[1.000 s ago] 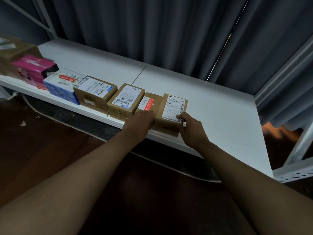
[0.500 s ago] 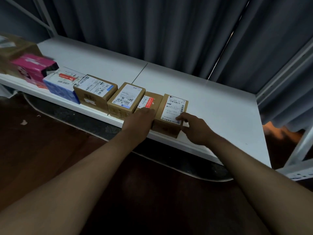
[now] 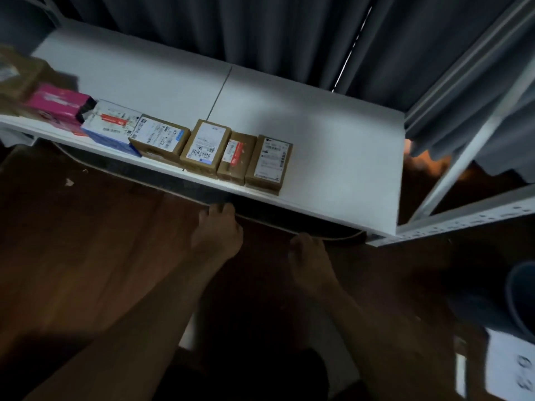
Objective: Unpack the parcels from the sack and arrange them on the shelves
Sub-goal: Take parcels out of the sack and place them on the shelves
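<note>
- The head view is looking down at a long white flat shelf [image 3: 333, 146] with dark grey curtains [image 3: 260, 33] hanging behind it.
- A row of parcels is sitting along the front edge of the shelf, in its left half.
- From the right, a brown cardboard box with a white label [image 3: 269, 164] is standing last in the row, touching a narrow brown box with a red and white sticker [image 3: 236, 157].
- Next is coming a brown box with a white barcode label [image 3: 206, 146], then a wide brown box with a blue-cornered label [image 3: 157, 137].
- A blue and white box with a red strip [image 3: 111, 125] and a pink box [image 3: 59, 104] are sitting further left, and a blurry brown box [image 3: 20, 73] is sitting at the left end.
- The right half of the shelf is showing bare white board.
- The left hand [image 3: 217, 230] is hanging below the front edge of the shelf, fingers loosely bent, holding nothing.
- The right hand [image 3: 311, 256] is hanging nearby, lower and to the right, also loose and holding nothing.
- Both hands are apart from the parcels, over the dark brown wooden floor [image 3: 86, 241].
- A white metal shelf frame with little holes [image 3: 463, 221] is standing at the right end of the shelf.
</note>
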